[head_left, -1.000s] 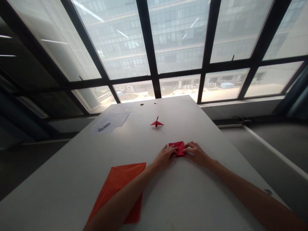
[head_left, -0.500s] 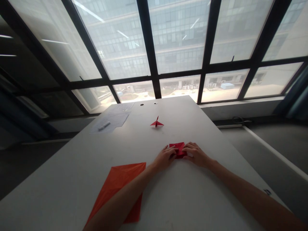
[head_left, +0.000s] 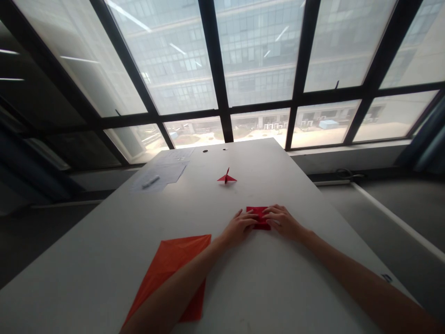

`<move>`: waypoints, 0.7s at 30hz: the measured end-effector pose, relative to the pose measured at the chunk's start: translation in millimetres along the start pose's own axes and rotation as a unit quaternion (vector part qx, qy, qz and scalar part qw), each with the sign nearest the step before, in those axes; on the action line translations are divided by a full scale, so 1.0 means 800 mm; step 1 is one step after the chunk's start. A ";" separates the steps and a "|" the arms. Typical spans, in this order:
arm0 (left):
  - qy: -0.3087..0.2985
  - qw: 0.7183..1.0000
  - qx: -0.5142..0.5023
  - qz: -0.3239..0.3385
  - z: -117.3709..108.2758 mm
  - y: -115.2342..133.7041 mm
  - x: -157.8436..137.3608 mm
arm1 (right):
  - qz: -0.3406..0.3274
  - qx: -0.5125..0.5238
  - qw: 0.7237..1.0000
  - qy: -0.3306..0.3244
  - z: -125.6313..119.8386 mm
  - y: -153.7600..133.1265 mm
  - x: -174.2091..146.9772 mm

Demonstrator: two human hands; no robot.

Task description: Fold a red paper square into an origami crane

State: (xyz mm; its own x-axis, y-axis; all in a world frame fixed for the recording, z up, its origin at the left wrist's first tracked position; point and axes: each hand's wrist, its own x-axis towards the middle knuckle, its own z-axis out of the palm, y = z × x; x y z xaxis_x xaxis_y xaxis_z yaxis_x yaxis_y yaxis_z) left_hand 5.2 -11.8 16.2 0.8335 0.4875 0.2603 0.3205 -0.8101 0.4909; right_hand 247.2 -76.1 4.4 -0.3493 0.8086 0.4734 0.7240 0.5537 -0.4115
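Observation:
A small folded piece of red paper (head_left: 263, 225) lies on the white table between my two hands. My left hand (head_left: 241, 225) rests on its left part, fingers bent and pressing on it. From the right, the fingers of my right hand (head_left: 282, 221) bear on the paper's other side, thumb near its lower right edge. The fingertips hide part of the paper's middle. Farther up the table stands a red origami crane (head_left: 227, 178), apart from both hands. Under my left forearm lies a stack of orange-red paper (head_left: 182, 253).
White printed sheets (head_left: 175, 173) lie at the far left of the table, with a pale marker-like object (head_left: 151, 182) on them. The table (head_left: 278, 287) reaches toward tall windows (head_left: 257, 51). Two round holes are near its far edge.
The red paper sits slightly farther right and its lower edge looks flatter and straighter. My fingers have shifted a little on it. The crane and the orange-red paper have not moved.

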 end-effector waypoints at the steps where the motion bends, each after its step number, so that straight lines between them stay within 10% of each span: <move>1: 0.001 1.000 0.000 -0.006 0.000 0.000 0.000 | 0.003 -0.002 1.000 -0.002 -0.001 0.000 0.000; 21: 0.102 0.991 -0.059 -0.069 0.006 -0.005 0.008 | 0.100 0.000 0.994 0.054 0.024 -0.015 0.006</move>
State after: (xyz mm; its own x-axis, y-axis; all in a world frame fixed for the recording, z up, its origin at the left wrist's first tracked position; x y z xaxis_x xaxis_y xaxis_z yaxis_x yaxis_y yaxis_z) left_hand 11.1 -7.3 12.3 0.6729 0.6568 0.3403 0.3611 -0.6931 0.6239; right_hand 225.2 -75.2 -3.2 -0.1337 0.8763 0.4629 0.7726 0.3847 -0.5050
